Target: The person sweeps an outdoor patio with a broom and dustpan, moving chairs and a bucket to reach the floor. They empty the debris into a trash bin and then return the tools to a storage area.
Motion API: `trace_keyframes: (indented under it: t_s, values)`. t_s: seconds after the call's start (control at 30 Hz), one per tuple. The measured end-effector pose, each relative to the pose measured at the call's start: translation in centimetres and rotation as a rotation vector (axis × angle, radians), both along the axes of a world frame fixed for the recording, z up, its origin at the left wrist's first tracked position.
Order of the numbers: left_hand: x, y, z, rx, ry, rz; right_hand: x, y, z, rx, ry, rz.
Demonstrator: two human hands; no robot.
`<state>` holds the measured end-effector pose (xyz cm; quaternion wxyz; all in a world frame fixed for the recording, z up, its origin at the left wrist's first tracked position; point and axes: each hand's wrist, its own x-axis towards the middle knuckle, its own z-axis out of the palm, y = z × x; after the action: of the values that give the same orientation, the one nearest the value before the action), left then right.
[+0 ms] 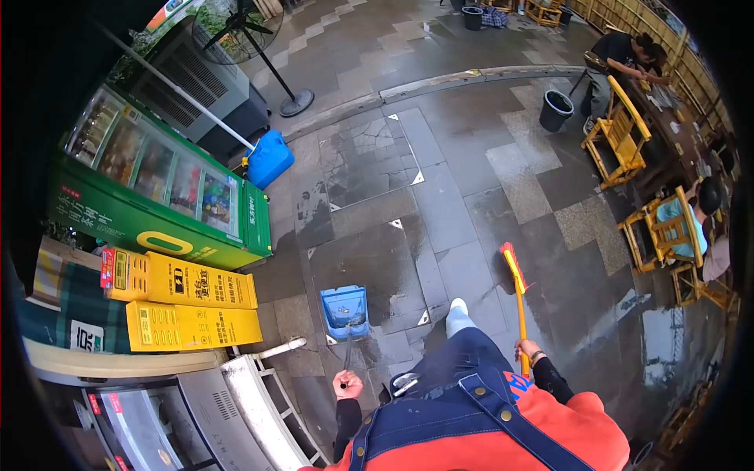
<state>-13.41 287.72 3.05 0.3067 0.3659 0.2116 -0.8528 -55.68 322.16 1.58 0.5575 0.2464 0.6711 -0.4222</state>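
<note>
"What has the left hand got over there?"

"The long dark handle of the blue dustpan; the fingers are curled closed around its upper end, and the dustpan itself is out in front, low over the wet paving; I can make out something dark inside it, but not what it is."

"And the right hand?"

"Closed around the yellow stick of the broom; the stick runs forward from the fist, and the red-orange bristles are at the far end, well apart from the dustpan; whether they touch the ground, I can't tell from here."

"There's a white shoe between the two tools, isn't there?"

"Yes, nearer the dustpan; off to the left side are two yellow cabinets next to a green freezer, with a blue jug just beyond the freezer's end; a standing fan is farther out."

"And to the right?"

"Bamboo chairs beside a long dark table; a person in a black top leans over it, and a dark bin is near the closest legs."
</note>
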Motion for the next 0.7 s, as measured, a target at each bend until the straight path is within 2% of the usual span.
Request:
trace_keyframes:
  t_s: [0.1,0.17,0.23,0.37,0.53,0.6,0.67,0.7]
  values:
    - [-6.5,-3.1,2.2,-0.054,0.024,0.062,-4.8,-1.1,1.2,-0.015,-0.102,-0.075]
    - [-10.5,-5.5,3.2,-0.024,0.030,0.133,-8.2,-1.7,0.9,-0.152,-0.316,-0.196]
    - [-14.9,-7.9,4.3,-0.058,0.077,0.155,-10.9,-3.4,2.3,-0.152,-0.340,-0.160]
    - [-23.3,-13.2,4.7,-0.060,0.111,0.139,-16.0,-8.5,4.3,-0.130,-0.217,-0.073]
    - [-34.9,-22.6,2.1,-0.101,0.130,0.049,-25.6,-15.8,1.2,-0.197,-0.232,-0.157]
    - [-39.8,-27.2,1.3,-0.012,0.238,-0.108,-29.4,-19.2,0.5,-0.200,-0.205,-0.154]
    - [-44.5,-31.8,0.4,0.015,0.169,-0.095,-33.6,-22.5,1.3,-0.197,-0.073,-0.025]
    - [-47.2,-33.8,-0.3,0.020,0.174,-0.092,-35.1,-24.4,3.3,-0.247,0.375,0.371]
